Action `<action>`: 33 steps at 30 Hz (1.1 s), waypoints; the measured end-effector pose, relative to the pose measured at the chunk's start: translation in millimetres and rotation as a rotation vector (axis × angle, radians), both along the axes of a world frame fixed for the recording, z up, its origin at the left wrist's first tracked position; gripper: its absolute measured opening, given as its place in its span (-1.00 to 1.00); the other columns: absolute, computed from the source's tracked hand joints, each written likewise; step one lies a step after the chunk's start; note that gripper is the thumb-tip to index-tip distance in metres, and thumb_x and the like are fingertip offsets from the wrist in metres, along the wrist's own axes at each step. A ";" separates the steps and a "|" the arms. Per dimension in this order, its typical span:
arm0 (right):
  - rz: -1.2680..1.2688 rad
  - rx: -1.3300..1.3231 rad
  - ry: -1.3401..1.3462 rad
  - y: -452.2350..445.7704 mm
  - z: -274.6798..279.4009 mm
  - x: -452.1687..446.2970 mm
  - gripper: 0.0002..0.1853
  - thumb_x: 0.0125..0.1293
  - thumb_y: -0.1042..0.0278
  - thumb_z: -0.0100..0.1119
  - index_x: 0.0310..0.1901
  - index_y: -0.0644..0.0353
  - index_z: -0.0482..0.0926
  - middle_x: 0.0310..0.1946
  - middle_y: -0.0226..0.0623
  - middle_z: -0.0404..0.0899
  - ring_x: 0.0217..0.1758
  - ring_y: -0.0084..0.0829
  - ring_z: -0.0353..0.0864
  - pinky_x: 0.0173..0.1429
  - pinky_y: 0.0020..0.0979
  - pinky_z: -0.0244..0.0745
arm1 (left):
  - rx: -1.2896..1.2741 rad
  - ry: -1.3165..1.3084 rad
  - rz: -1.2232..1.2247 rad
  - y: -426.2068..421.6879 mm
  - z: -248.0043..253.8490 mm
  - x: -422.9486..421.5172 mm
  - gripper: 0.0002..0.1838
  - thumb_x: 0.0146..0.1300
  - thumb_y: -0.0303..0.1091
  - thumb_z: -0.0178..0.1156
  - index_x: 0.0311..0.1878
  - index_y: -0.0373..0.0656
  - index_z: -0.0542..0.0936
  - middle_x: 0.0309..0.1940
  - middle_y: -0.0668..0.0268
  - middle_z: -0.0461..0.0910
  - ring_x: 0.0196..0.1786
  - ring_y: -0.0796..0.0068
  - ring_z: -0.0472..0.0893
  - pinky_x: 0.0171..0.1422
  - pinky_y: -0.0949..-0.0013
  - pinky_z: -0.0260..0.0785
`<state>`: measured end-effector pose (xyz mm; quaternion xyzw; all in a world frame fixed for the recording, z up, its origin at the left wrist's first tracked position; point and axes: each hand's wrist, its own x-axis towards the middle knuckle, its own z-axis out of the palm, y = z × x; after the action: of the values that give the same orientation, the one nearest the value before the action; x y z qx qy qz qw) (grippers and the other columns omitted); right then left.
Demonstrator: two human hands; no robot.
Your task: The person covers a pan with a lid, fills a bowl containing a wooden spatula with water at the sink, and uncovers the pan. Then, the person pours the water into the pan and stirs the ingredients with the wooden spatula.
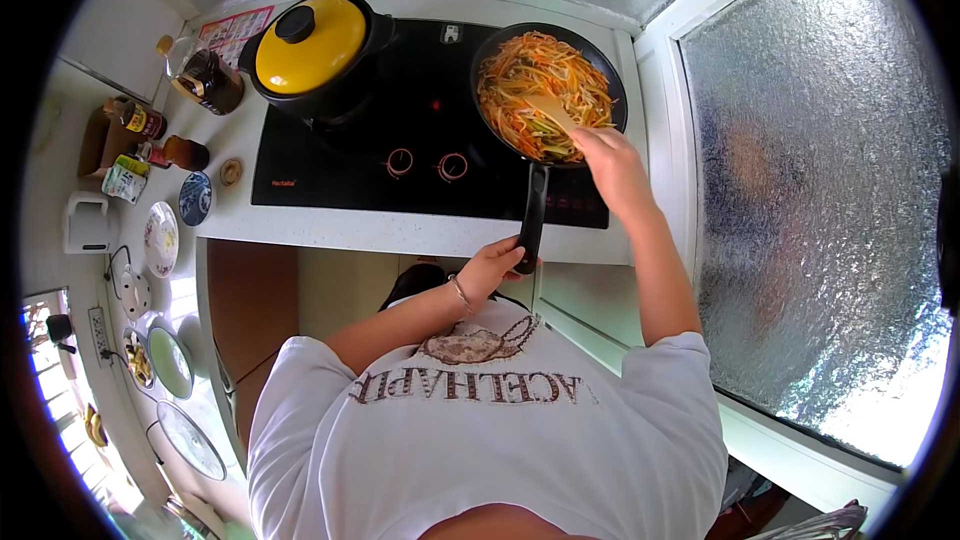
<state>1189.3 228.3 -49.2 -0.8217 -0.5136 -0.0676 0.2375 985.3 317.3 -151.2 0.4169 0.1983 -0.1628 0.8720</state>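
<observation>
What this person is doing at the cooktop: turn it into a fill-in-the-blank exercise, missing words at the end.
1. While the right hand holds the spatula, the left hand grips the frying pan by its ____.
2. In the picture, the pot stands to the ____ of the frying pan.
3. The pot's lid is coloured ____.
4. The person's shirt is mostly ____.

Missing words: handle; left; yellow; white.

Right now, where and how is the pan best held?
Probably by the handle of the pan, near its free end, coming from the person's side. It is long and narrow, so fingers can wrap it, and it points toward the person past the front edge of the hob, away from the food. The left hand holds it there.
</observation>
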 end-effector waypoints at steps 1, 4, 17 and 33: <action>0.047 0.023 -0.020 7.7 -4.9 0.2 -0.77 0.10 0.58 0.10 -0.17 0.29 0.56 -0.22 -0.12 0.58 -0.15 -0.14 0.55 -0.07 -0.28 0.47 | -0.001 0.000 0.000 0.3 0.6 -0.2 -0.67 0.38 -0.30 -0.13 0.14 -0.17 0.40 -0.12 0.35 0.56 -0.09 0.62 0.47 -0.03 0.51 0.32; 0.126 0.037 -0.101 27.2 -29.2 11.4 -0.75 0.12 0.57 0.10 -0.13 0.27 0.55 -0.20 -0.12 0.58 -0.12 -0.13 0.54 -0.02 -0.28 0.45 | 0.023 -0.012 -0.010 1.9 4.5 0.2 -0.67 0.38 -0.30 -0.13 0.13 -0.17 0.41 -0.12 0.35 0.56 -0.08 0.63 0.47 -0.03 0.50 0.32; 0.053 0.035 0.005 34.4 -25.9 10.7 -0.72 0.11 0.60 -0.02 -0.10 0.30 0.51 -0.16 -0.09 0.55 -0.04 -0.14 0.49 0.03 -0.29 0.40 | 0.023 0.019 -0.010 1.7 8.2 -1.0 -0.68 0.38 -0.31 -0.13 0.13 -0.15 0.41 -0.11 0.36 0.56 -0.09 0.64 0.47 -0.01 0.49 0.30; -0.111 0.088 0.132 17.0 38.1 -4.2 -0.80 0.15 0.53 0.09 -0.17 0.30 0.55 -0.30 -0.08 0.57 -0.26 -0.13 0.55 -0.16 -0.27 0.44 | -0.014 0.004 -0.013 3.4 7.7 -1.0 -0.65 0.38 -0.31 -0.13 0.17 -0.18 0.39 -0.11 0.35 0.56 -0.08 0.62 0.47 -0.01 0.50 0.30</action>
<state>1185.0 245.2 -11.1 -0.8403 -0.4472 -0.0489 0.3026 984.4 320.7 -143.5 0.4118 0.1965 -0.1705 0.8734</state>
